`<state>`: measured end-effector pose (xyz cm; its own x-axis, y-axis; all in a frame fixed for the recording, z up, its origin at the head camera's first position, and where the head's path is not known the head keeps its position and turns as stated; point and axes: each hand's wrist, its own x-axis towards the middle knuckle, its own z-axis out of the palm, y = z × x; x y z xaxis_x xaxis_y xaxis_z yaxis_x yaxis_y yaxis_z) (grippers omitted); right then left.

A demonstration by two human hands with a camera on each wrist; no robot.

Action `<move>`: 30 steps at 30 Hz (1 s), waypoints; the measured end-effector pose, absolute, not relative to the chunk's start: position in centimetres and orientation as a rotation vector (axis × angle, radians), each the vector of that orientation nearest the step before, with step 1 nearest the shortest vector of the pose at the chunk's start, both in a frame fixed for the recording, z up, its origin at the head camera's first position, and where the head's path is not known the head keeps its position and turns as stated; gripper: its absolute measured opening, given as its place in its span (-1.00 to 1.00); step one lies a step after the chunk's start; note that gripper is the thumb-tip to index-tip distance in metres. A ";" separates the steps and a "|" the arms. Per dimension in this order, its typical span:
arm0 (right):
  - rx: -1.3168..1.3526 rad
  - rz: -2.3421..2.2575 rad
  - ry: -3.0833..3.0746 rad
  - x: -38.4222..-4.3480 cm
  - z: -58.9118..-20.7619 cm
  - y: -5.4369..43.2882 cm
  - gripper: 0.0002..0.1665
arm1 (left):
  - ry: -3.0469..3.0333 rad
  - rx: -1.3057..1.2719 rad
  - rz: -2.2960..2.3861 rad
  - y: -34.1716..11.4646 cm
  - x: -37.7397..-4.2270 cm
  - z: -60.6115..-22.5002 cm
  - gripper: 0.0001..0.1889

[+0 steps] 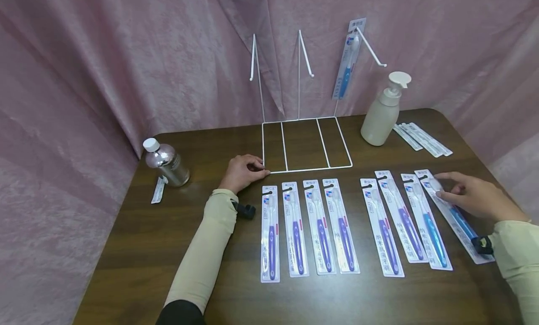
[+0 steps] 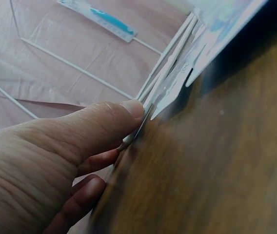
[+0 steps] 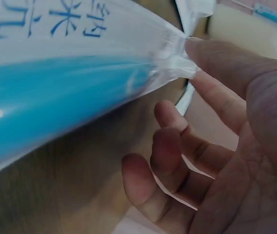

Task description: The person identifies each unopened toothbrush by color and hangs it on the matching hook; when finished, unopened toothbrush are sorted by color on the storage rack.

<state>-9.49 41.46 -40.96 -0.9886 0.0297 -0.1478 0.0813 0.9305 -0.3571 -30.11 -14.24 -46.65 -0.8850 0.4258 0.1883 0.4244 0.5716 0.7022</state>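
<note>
My left hand [image 1: 243,173] pinches the front left corner of a white wire display rack [image 1: 309,169]; in the left wrist view its thumb [image 2: 132,109] lies on the wire. At the far right, my right hand [image 1: 477,194] grips a packaged blue toothbrush [image 1: 456,222] by its upper part, thumb and forefinger on opposite edges of the blister. The right wrist view shows this package [image 3: 70,92] up close, the other fingers [image 3: 141,180] curled beneath. Left of it lie another blue toothbrush [image 1: 433,231] and two purple ones [image 1: 387,238]. Several purple packs [image 1: 296,241] lie before the rack.
One packaged blue toothbrush [image 1: 349,58] hangs on the rack's right hook [image 1: 372,51]; the other two hooks are bare. A pump bottle [image 1: 381,112] stands right of the rack, beside white strips [image 1: 425,139]. A clear white-capped bottle [image 1: 168,163] is at left, near a small white packet [image 1: 157,190].
</note>
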 end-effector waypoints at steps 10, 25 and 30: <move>0.030 -0.570 3.048 -10.8 -42.1 42.3 -0.48 | 2.795 0.745 1.232 -14.0 -30.2 -46.1 -0.82; 0.222 -0.672 3.274 -11.0 -38.5 39.8 -0.44 | 2.789 0.694 1.210 -14.1 -29.9 -45.8 -0.83; 0.152 -0.660 3.518 -11.8 -34.6 36.4 -0.48 | 2.778 0.697 1.225 -14.2 -29.7 -46.1 -0.83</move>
<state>-11.80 36.44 -34.65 -0.9008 0.1581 0.4044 0.0009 0.9320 -0.3624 -29.69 -14.18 -46.09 -0.8996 0.4092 0.1523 0.3884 0.5906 0.7073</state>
